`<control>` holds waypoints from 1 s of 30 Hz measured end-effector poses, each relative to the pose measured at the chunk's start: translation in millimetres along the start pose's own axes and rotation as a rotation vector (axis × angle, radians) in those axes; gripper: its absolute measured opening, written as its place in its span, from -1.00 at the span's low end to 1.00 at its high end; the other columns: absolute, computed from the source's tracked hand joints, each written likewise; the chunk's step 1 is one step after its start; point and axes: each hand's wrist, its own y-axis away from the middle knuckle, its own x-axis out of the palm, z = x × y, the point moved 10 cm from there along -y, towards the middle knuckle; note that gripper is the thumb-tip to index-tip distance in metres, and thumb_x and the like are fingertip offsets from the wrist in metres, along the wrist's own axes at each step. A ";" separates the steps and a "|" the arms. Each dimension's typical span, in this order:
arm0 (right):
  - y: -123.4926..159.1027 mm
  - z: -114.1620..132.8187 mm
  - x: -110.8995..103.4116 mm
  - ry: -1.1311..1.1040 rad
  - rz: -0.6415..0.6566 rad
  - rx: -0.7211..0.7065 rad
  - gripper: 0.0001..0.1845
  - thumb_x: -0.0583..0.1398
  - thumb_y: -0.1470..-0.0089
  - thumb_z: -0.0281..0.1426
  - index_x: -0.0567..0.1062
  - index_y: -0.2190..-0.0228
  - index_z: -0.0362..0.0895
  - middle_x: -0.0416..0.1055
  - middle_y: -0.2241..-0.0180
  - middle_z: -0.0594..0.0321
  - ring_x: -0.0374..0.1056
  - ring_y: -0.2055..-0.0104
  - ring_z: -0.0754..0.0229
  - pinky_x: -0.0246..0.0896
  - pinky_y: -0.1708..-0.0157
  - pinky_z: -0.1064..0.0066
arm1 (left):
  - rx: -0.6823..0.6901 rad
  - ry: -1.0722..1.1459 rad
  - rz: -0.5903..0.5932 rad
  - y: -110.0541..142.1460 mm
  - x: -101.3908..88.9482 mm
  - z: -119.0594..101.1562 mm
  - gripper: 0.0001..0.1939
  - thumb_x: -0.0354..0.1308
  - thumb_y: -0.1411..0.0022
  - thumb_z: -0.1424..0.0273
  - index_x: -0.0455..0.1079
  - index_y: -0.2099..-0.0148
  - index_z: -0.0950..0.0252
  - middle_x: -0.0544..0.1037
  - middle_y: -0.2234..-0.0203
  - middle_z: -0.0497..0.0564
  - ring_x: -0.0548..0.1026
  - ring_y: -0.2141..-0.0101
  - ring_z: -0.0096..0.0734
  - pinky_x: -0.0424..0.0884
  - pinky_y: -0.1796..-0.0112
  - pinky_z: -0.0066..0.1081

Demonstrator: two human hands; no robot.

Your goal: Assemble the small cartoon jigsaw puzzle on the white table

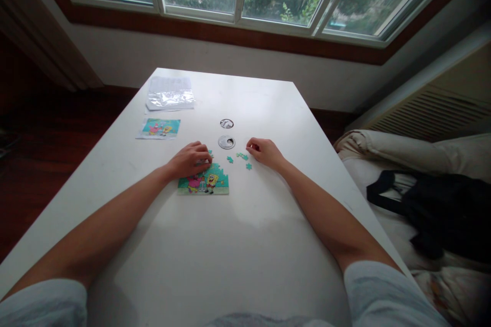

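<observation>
A partly assembled jigsaw puzzle [217, 184] with cartoon figures on a teal background lies flat on the white table. My left hand [191, 160] rests over its upper left part, fingers curled and closed; whatever is under or between the fingertips is hidden. To the right, my right hand [265, 152] is held in a pinch just above the tabletop, and anything in it is too small to make out. Loose teal puzzle pieces lie between the hands, among them one piece [230, 159] near the puzzle and another piece [249, 166] below my right fingertips.
Two round, grey-patterned discs, a nearer disc [226, 142] and a farther disc [226, 123], lie beyond the pieces. A reference picture [160, 128] and a clear plastic bag [171, 96] on papers are at the table's left. Dark cloth [441, 209] lies on a seat at right.
</observation>
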 end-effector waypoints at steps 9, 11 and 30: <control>9.5 48.1 9.0 0.034 0.052 -0.147 -0.89 0.21 -0.23 -0.40 0.57 0.28 -0.13 0.42 0.45 0.31 0.22 0.40 0.30 -0.01 0.32 0.47 | 0.000 0.003 -0.005 0.1 -1.2 -1.1 -0.83 0.16 -0.36 0.30 0.56 0.15 0.20 0.54 0.24 0.07 0.42 0.19 -0.26 0.35 0.08 -0.27; 15.5 65.7 13.5 0.007 0.076 -0.201 -0.89 0.22 -0.25 -0.40 0.57 0.26 -0.13 0.43 0.43 0.29 0.25 0.37 0.28 0.03 0.26 0.45 | -0.002 -0.003 -0.004 -0.4 -1.8 -1.9 -0.83 0.16 -0.36 0.30 0.56 0.14 0.20 0.53 0.24 0.07 0.42 0.19 -0.26 0.35 0.09 -0.28; 42.2 124.2 51.3 0.153 0.199 -0.316 -0.75 0.27 -0.27 -0.27 0.54 0.06 -0.12 0.43 0.13 0.09 0.27 0.06 0.08 0.12 0.03 0.30 | 0.113 0.125 0.132 -2.3 10.3 -26.7 -0.80 0.15 -0.42 0.28 0.62 0.12 0.12 0.52 0.45 -0.01 0.44 0.33 -0.36 0.30 0.17 -0.34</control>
